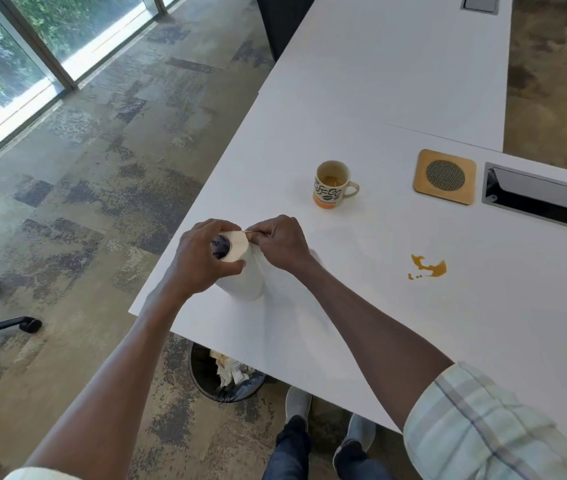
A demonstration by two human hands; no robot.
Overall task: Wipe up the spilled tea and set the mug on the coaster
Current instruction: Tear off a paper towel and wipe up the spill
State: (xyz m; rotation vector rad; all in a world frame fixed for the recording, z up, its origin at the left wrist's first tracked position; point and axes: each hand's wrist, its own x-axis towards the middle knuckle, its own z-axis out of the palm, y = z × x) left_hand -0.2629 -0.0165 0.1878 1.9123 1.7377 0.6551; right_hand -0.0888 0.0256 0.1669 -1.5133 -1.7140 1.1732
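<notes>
At frame centre, my left hand (205, 254) clamped the roll (240, 268) while my right hand (280, 240) pinched a sheet (295, 306), tearing next, the spill (429, 268) unwiped.

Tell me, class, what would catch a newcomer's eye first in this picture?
Most striking is the amber tea spill on the white table, right of the hands. Near the table's left edge, the left hand grips a paper towel roll while the right hand pinches its loose sheet. Farther back, a mug stands on the bare table, apart from the wooden coaster to its right.
</notes>
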